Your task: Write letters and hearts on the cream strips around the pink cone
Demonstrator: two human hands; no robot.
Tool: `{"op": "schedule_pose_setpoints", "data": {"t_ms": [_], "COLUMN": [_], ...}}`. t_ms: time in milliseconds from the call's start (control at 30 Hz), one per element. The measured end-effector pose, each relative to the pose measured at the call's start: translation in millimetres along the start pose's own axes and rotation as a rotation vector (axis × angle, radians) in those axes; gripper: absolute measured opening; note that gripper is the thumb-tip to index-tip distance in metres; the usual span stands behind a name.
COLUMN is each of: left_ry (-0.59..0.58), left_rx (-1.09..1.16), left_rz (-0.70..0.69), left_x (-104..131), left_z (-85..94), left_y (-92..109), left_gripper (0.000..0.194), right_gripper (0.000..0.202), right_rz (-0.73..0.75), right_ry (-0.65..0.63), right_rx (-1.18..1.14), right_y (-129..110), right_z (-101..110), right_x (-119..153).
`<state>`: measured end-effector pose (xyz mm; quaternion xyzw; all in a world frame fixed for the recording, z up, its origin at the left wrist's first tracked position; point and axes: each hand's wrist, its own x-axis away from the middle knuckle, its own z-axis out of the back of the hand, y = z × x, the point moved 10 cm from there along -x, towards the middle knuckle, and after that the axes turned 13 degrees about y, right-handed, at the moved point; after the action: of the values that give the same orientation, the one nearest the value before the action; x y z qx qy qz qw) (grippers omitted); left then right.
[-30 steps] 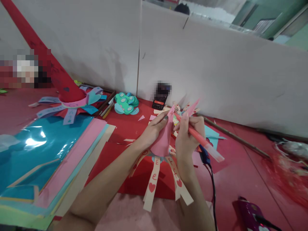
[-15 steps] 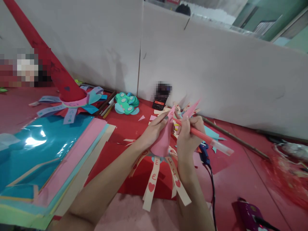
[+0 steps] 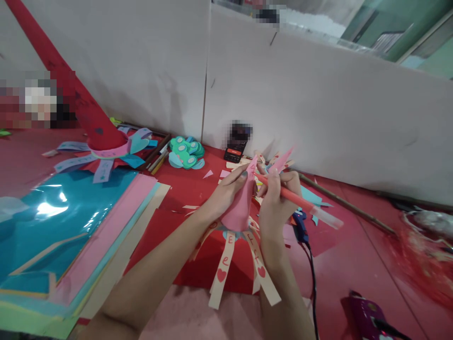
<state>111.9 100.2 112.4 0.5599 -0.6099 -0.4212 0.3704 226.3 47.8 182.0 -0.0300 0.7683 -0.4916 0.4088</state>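
Observation:
My left hand (image 3: 226,191) is wrapped round a pink paper cone (image 3: 238,208), tilted with its point up and away from me. Cream paper strips (image 3: 226,269) with red letters and hearts hang from the cone's base. In my right hand (image 3: 279,189) a red marker (image 3: 300,200) is pinched, its tip against the cone's side near the point. Small red marks show there, too fine to read. Behind my right hand stands a second pink cone (image 3: 282,160) with similar strips, partly hidden.
A blue glossy sheet (image 3: 71,222) lies on stacked coloured paper at left, below a tall red cone (image 3: 95,125). Green paper cutouts (image 3: 186,152) and a phone (image 3: 236,146) sit by the wall. At right are a blue glue gun (image 3: 300,226), a stick (image 3: 347,203) and a purple device (image 3: 368,316).
The hands, cone and marker stay almost in place, with only a tiny shift of the marker and the front strip. Beyond the wall, a person's head has shifted.

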Motion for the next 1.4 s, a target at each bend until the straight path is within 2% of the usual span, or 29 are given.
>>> {"op": "schedule_pose_setpoints", "data": {"t_ms": [200,467,667,767,867,1100,1400], "left_ry": [-0.015,0.027,0.046,0.038,0.04,-0.007,-0.037], "left_rx": [-0.015,-0.102,-0.091,-0.079,-0.062,0.003,0.018], "left_rz": [-0.03,-0.023,0.006,0.055,0.047,-0.009,-0.024], "left_x": [-1.2,-2.0,-2.6,-2.3,-1.7,-1.1,-2.4], "left_z": [-0.3,4.1,6.7,5.5,5.7,2.7,-0.4], "left_y": [1.6,1.3,-3.4,-6.2,-4.1,-2.9,-1.4], "left_gripper": [0.041,0.039,0.041,0.041,0.041,0.041,0.041], "right_gripper": [0.035,0.034,0.034,0.034,0.034,0.036,0.036], "right_rz": [0.018,-0.018,0.058,0.009,-0.047,0.015,0.113], "right_ry": [0.012,0.03,0.044,0.091,0.122,-0.039,-0.028], "right_rx": [0.035,0.035,0.016,0.024,0.027,0.0,0.07], "right_y": [-1.6,15.2,7.0,13.2,17.5,0.8,-8.7], "right_z": [1.1,3.8,3.9,8.6,12.8,-2.5,-1.7], "right_x": [0.9,0.4,-0.5,-1.1,-1.1,3.7,3.3]}}
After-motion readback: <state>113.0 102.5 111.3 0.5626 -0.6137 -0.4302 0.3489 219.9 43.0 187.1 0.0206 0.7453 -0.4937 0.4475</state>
